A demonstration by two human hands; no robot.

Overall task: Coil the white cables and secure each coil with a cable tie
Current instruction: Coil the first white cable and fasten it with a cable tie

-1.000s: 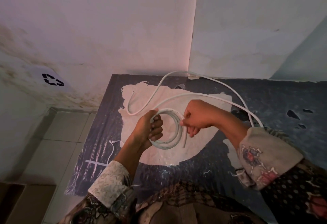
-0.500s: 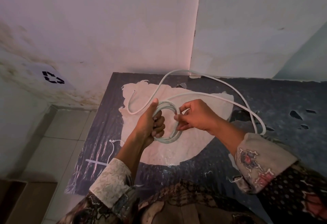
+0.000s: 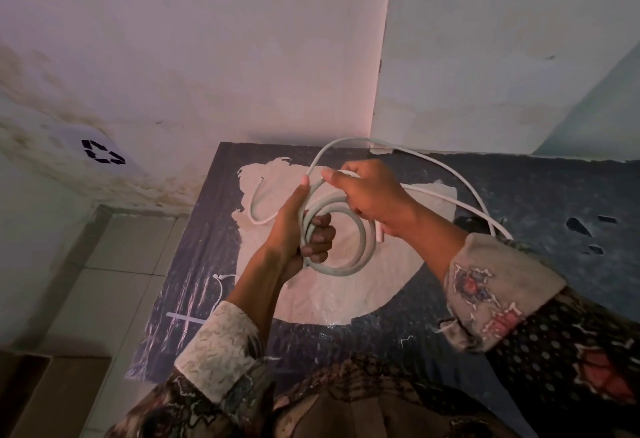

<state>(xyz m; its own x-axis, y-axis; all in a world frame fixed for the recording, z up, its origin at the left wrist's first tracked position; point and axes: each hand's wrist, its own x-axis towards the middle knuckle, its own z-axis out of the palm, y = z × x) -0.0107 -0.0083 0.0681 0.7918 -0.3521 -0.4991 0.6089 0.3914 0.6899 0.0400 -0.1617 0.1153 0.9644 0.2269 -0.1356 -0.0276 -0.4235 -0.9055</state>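
Observation:
A white cable is partly wound into a coil of a few loops above the mat. My left hand grips the left side of the coil, thumb up along it. My right hand is curled round the cable at the coil's top. A short cable end hangs below my right hand. The loose length arcs to the back of the mat and round to the right. Another loose stretch lies left of the coil. Two white cable ties lie on the mat at the left.
The work lies on a dark patterned mat with a pale worn patch, set in a wall corner. Tiled floor runs to the left. A brown cardboard box sits at the lower left.
My right hand has carried the cable up and over to the coil's top, adding a loop. The coil has widened and both hands have risen a little.

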